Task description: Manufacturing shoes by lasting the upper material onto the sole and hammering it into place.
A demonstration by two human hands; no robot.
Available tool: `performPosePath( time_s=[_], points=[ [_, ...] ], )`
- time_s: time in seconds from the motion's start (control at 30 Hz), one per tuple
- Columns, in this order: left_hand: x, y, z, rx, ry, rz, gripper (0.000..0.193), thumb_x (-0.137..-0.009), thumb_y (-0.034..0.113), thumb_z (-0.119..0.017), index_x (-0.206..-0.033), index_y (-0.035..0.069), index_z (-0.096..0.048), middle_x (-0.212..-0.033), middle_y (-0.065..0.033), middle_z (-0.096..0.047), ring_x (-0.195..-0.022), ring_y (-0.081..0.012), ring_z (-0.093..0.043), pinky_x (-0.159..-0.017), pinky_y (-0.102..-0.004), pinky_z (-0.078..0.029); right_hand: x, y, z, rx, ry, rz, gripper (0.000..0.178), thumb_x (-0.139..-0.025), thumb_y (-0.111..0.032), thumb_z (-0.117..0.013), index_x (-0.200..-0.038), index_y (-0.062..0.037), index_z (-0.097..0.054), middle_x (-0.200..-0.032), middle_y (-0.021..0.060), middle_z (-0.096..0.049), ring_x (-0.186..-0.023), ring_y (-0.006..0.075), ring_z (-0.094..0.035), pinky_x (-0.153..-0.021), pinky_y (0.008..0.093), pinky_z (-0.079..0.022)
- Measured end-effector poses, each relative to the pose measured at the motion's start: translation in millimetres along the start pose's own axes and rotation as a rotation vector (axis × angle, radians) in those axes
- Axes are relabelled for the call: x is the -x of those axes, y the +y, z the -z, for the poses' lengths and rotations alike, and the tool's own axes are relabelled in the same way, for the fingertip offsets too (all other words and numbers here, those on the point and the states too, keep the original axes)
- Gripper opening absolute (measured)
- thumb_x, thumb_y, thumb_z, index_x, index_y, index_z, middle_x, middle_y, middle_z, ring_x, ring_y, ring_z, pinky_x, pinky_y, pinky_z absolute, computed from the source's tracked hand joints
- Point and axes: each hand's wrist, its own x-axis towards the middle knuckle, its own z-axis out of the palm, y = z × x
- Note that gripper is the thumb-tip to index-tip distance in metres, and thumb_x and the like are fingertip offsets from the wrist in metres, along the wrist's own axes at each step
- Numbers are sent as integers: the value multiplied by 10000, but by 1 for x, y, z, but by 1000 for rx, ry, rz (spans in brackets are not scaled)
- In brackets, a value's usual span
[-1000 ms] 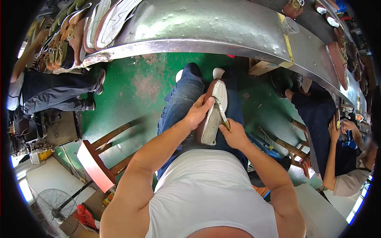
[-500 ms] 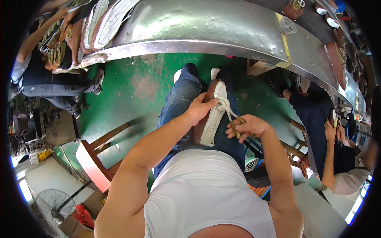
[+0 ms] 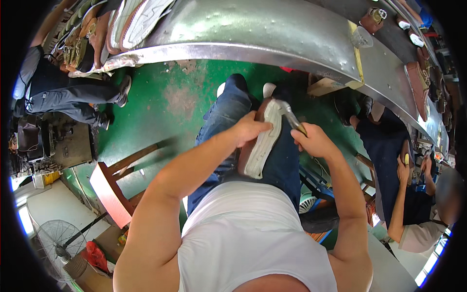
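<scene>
A brown shoe (image 3: 261,151) lies across my thighs with its white sole turned up. My left hand (image 3: 250,129) grips it by the near-left side, the thumb pressed on the sole and the fingers hidden beneath. In my right hand (image 3: 314,140) is a hammer (image 3: 295,120), its metal end at the right edge of the sole near the toe. The fingers are wrapped round its brownish handle. Whether the metal end touches the sole, I cannot tell.
A metal-topped workbench (image 3: 243,29) curves across ahead, with several shoes (image 3: 143,24) at its left. A clear cup (image 3: 362,37) stands on the bench. Wooden stools (image 3: 114,194) flank me. One person (image 3: 413,194) works at right; another (image 3: 73,95) stands at left. A fan (image 3: 61,246) is at lower left.
The hammer has swung up and forward to the toe end of the sole with my right hand. My left hand still holds the shoe, its thumb slightly lower. The view has shifted a little.
</scene>
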Motion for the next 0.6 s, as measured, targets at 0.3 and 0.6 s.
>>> performPosePath(
  time_s=[0.3, 0.6],
  points=[
    [4, 13, 6, 65, -153, 142, 610, -884, 234, -729, -1393, 82, -427, -1237, -118, -628, -1079, -248, -659, -855, -422, -569, 39, 11, -48, 370, 129, 497, 389, -890, -213, -645, -1216, -9, -588, -969, 232, -675, -913, 413, -659, -799, 457, -520],
    [-7, -4, 12, -25, -96, 27, 606, -915, 235, -702, -1395, 6, -411, -1254, -138, -611, -1128, -252, -626, -959, -409, -519, 41, 37, -91, 155, 309, 330, 290, -885, -241, -674, -1085, -35, -637, -909, 175, -686, -851, 384, -662, -751, 473, -513]
  ],
)
